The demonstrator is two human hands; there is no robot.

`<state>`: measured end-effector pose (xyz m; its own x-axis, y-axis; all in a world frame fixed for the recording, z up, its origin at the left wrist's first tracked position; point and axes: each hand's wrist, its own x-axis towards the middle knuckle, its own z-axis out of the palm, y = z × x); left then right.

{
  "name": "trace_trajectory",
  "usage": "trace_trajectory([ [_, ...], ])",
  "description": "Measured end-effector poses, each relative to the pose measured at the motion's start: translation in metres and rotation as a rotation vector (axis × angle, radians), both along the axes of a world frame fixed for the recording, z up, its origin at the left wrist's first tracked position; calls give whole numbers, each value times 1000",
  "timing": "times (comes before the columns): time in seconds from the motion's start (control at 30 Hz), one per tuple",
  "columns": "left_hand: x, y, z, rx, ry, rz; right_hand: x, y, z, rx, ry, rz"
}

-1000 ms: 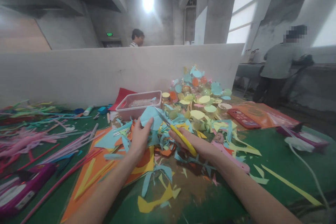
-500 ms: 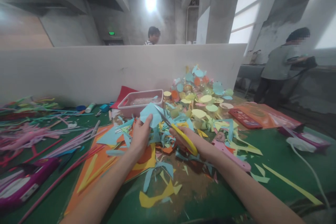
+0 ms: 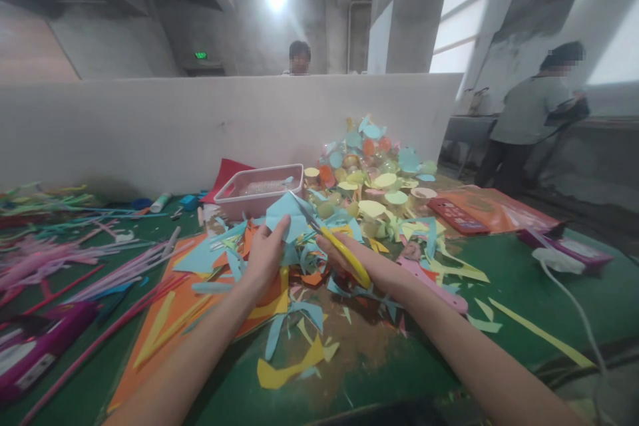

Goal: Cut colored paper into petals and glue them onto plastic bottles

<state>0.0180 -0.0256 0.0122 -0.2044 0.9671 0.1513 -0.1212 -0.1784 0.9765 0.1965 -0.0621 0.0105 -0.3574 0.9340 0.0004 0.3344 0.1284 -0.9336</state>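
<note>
Head view: the left hand (image 3: pixel 264 256) is pinching a blue paper (image 3: pixel 285 214) by its lower edge, holding it just above the littered desk (image 3: pixel 524 293), in front of a pink tray (image 3: pixel 259 188). The right hand (image 3: pixel 362 265) is closing its grip around yellow-handled scissors (image 3: pixel 333 241), blades meeting the sheet's right edge. The left thumb is sitting close to those blades. I'd judge a slip or a sagging sheet could be nicking it, or dragging the cut astray.

No lettering is legible: the green sign (image 3: pixel 200 54) above the partition (image 3: pixel 150 133) glows unreadably (too small, blurred), and the red card (image 3: pixel 456 215) below the partition's right end shows only smudged marks.
</note>
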Motion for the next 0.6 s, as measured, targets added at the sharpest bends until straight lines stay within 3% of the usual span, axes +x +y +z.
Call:
trace_trajectory([
  [0.17, -3, 10, -8, 16, -79, 4, -1, 10, -8, -39, -30, -115],
  [0.33, -2, 14, -9, 84, -138, 14, -3, 8, -5, -86, 23, -153],
  [0.53, -3, 10, -5, 105, -65, 22, 0, -9, 12, 29, -64, -33],
  [0.6, -3, 10, -4, 104, -69, 14, 1, -13, 16, 31, -72, -58],
])
